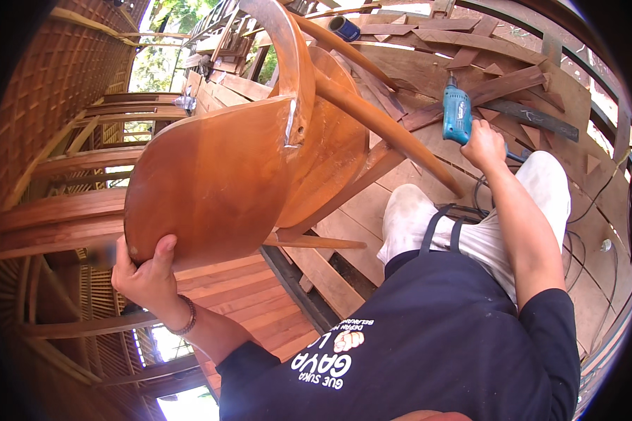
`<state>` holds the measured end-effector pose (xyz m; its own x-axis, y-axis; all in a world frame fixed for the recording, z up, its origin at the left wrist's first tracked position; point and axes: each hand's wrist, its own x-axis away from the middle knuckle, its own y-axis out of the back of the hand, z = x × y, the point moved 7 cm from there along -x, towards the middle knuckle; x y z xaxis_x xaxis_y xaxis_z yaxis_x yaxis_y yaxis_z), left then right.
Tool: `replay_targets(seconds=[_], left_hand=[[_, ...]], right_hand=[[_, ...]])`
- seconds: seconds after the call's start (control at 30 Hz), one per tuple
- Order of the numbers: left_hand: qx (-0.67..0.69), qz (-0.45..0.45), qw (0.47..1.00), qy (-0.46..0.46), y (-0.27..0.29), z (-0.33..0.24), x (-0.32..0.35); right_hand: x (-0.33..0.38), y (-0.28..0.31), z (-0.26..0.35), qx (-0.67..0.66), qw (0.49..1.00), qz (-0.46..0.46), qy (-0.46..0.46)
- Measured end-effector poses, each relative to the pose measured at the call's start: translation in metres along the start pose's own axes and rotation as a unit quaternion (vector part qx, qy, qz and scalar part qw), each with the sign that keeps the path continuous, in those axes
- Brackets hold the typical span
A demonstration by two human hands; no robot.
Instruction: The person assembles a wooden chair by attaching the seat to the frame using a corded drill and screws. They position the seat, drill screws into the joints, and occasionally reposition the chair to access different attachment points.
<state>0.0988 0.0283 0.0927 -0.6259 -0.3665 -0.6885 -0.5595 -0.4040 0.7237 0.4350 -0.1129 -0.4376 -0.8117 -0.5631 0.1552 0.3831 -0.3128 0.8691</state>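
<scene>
A varnished brown wooden chair [211, 175] lies tipped over in front of me, its round legs pointing right. My left hand [147, 274] grips the near left edge of its broad curved panel, thumb on the face and fingers wrapped behind. At the joint beside a curved arm, a pale streak and a small dark hole show. Off to the right, my right hand [484, 146] is closed round the handle of a teal power drill [458, 111]. The drill points away from me, its bit end near some wood offcuts and apart from the chair.
Loose boards and triangular wood offcuts [534, 88] lie at the far right. A blue can [344, 29] rests behind the chair legs. Black cords [576, 263] trail over the plank floor at right. Slatted reddish wood [239, 298] and stacked frames [63, 217] stand at left.
</scene>
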Motion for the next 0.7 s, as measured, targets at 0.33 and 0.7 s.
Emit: replay_targets(seconds=[0.33, 0.7], left_hand=[[0.019, -0.011, 1.000, -0.004, 0.005, 0.005, -0.003], [-0.017, 0.016, 1.000, -0.003, -0.001, 0.002, -0.001]], right_hand=[[-0.012, -0.053, -0.016, 0.096, 0.991, 0.091, -0.006], [-0.013, -0.052, -0.013, 0.088, 0.991, 0.099, -0.028]])
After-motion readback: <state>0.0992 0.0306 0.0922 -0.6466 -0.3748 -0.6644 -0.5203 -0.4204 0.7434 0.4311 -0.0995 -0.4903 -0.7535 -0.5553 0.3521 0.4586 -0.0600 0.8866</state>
